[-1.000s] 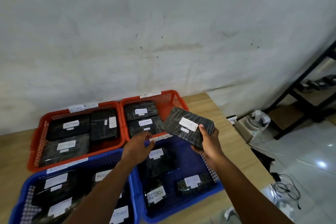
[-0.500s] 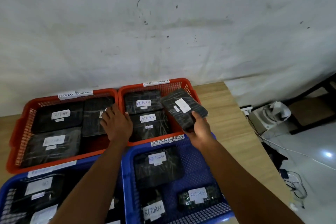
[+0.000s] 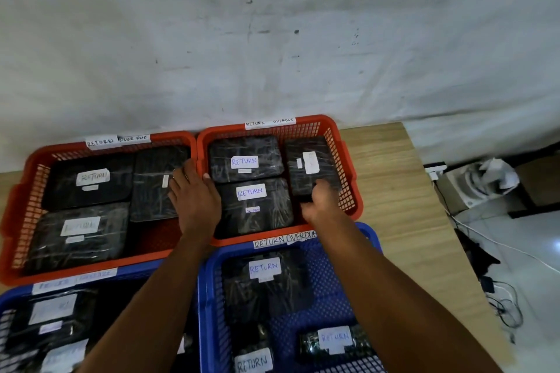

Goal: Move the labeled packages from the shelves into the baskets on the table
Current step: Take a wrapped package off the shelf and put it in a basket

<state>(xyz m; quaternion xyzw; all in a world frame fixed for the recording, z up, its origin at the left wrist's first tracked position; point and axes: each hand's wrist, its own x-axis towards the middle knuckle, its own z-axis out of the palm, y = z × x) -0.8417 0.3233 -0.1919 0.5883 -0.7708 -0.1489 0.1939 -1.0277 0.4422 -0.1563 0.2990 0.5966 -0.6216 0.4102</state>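
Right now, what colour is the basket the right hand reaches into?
The basket is orange-red plastic mesh, seen clearly in the head view.

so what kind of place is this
Likely a returns-sorting corner of a stockroom or parcel depot: red baskets taped "RETURN OVERDUE", blue baskets, all holding black wrapped packages labelled "RETURN", on a wooden table by a bare wall.

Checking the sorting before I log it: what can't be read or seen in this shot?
Head view:
- held package: label blurred, unreadable; right hand covers its near end.
- rightmost package in the left red basket: left hand hides part of its label.
- near-left blue basket: cut by the frame edges, left forearm covers it, labels blurred.
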